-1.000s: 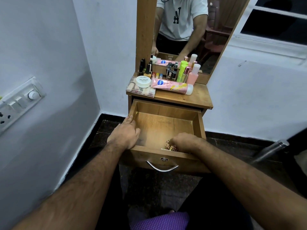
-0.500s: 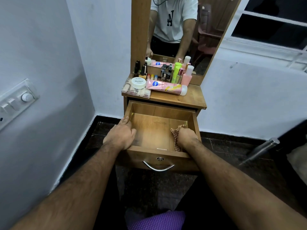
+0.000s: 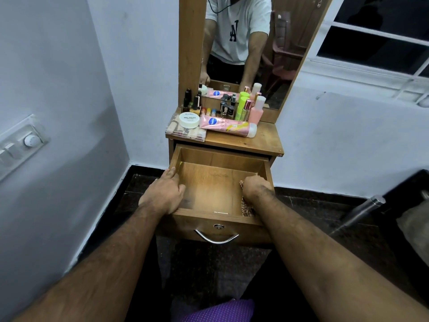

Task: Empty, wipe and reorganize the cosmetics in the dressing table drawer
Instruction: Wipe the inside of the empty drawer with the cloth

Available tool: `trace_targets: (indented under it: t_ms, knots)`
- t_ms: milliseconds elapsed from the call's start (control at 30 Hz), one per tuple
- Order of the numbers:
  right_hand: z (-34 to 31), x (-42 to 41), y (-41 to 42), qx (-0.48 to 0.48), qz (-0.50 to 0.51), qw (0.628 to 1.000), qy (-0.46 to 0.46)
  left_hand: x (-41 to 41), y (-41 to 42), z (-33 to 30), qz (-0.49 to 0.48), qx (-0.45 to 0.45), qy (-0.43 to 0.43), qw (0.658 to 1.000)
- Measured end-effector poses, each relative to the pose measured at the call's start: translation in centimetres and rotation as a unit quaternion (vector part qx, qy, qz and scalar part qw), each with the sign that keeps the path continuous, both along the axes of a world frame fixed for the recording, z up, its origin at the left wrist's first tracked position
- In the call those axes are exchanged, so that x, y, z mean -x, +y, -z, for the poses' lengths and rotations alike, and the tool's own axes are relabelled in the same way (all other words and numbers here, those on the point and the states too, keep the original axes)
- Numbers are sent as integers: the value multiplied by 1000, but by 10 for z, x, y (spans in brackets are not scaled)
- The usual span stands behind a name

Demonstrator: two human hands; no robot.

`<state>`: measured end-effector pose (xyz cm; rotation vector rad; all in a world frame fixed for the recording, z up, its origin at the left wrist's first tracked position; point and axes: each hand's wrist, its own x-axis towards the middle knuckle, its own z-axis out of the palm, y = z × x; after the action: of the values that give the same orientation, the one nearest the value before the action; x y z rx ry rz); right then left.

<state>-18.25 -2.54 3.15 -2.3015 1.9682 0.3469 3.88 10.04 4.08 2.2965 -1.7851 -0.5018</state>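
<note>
Head cam looks down into the pulled-out wooden drawer [image 3: 216, 182] with a curved metal handle; its bare wood floor shows some dull smudges. My left hand [image 3: 166, 194] rests over the left wall, fingers curled round the edge. My right hand [image 3: 256, 188] is bunched around a checked brown cloth [image 3: 246, 208], pressing it against the right inner wall. All the cosmetics sit up top on the dressing table [image 3: 267, 141]: a pink tube [image 3: 228, 126], a white nail polish jar [image 3: 189, 120], small bottles.
</note>
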Motion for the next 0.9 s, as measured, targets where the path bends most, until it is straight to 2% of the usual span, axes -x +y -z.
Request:
trace_targets:
  t_ms: [233,400,533,733,900]
  knots:
    - [4,7,13,-68,-12,997,18,-1,-2,2,-1,2,1,1000]
    - [-6,3,17,-142,-32,987,64,-1,0,1,1,5,-1,1000]
    - [-3,4,17,-132,-30,988,69,-1,0,1,-3,6,0,1000]
    - [6,1,26,-72,-9,997,-6,0,-2,1,-3,6,-6,1000]
    - [-8,2,30,-110,-24,992,-56,0,-1,1,7,17,-2,1000]
